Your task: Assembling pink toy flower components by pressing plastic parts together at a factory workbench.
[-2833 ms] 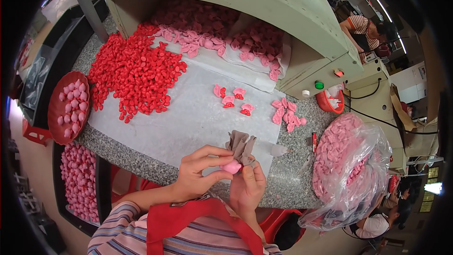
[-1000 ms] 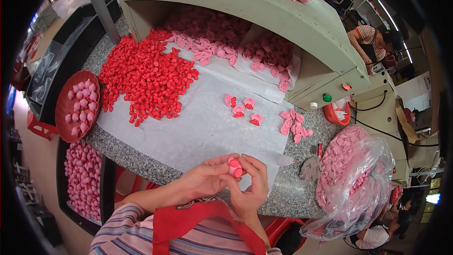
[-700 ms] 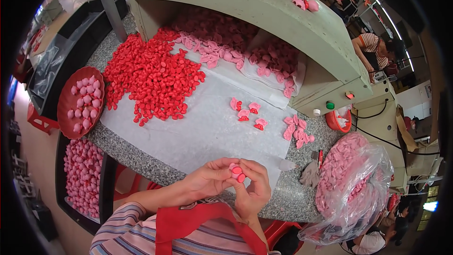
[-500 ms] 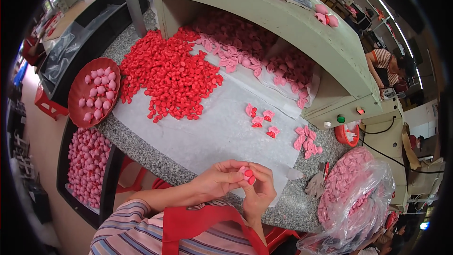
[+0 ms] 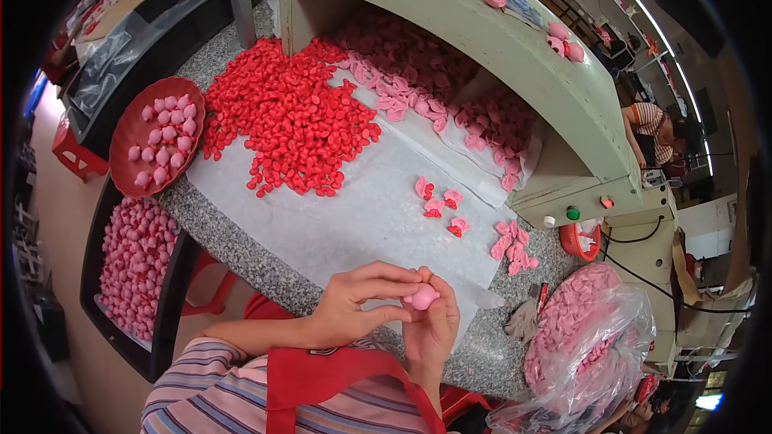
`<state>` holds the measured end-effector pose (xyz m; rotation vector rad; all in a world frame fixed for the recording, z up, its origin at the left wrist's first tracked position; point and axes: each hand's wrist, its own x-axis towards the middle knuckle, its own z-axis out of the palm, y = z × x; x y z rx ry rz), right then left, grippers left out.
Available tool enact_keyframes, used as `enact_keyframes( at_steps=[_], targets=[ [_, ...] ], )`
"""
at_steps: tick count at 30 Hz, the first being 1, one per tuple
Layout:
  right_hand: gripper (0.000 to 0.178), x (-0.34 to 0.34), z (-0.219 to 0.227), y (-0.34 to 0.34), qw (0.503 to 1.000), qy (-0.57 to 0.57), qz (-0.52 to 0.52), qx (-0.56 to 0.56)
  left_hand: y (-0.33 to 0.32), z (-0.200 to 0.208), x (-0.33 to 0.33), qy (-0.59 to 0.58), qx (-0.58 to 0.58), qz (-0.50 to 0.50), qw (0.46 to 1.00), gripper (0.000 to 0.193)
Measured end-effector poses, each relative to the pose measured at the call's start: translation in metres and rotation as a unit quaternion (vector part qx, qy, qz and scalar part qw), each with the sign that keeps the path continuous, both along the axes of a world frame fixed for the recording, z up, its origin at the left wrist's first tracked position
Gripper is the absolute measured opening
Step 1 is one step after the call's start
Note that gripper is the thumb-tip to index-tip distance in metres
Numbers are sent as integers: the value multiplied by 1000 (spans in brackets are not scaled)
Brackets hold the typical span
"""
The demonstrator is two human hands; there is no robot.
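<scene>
In front of my chest I hold a small round pink rubber-like piece (image 5: 424, 297) with a little nub on its side. My right hand (image 5: 433, 329) pinches it between thumb and fingers. From the left, the thumb and fingertips of my left hand (image 5: 358, 301) close on the same piece, partly covering it. Just beyond my hands, several pink pieces with red parts (image 5: 434, 207) lie on a white sheet (image 5: 322, 229). Plain pink pieces (image 5: 511, 243) are grouped to their right.
A heap of small red parts (image 5: 297, 112) lies before a pale-green arched machine (image 5: 450, 0) with pink pieces inside. At left are a red dish (image 5: 121, 149) of pink balls and a black crate (image 5: 161, 313) of more. A plastic bag (image 5: 591, 345) of pink pieces sits at right.
The pink piece has been turned: its red parts faced up before, and now its smooth round pink side shows. My left fingers have straightened somewhat. The whole view has shifted slightly.
</scene>
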<state>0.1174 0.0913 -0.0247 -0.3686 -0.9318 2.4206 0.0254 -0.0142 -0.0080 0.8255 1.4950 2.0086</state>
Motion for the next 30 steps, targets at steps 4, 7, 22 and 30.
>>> enact_keyframes(
  at_steps=[4, 7, 22, 30],
  targets=[
    [24, 0, -12, -8, 998, 58, -12, -6, 2, -5, 1, 45, 40, 25, 998, 28],
    [21, -2, -15, -13, 997, 66, -15, -30, 4, -13, 6, 64, 52, 61, 995, 23],
    [32, 27, -3, 13, 758, -249, -369, 478, -40, -10, -104, 112, -88, 465, 874, 9],
    [56, 72, -28, 76, 716, -381, -460, 361, -88, -19, -189, 401, -231, 623, 631, 17]
  ],
)
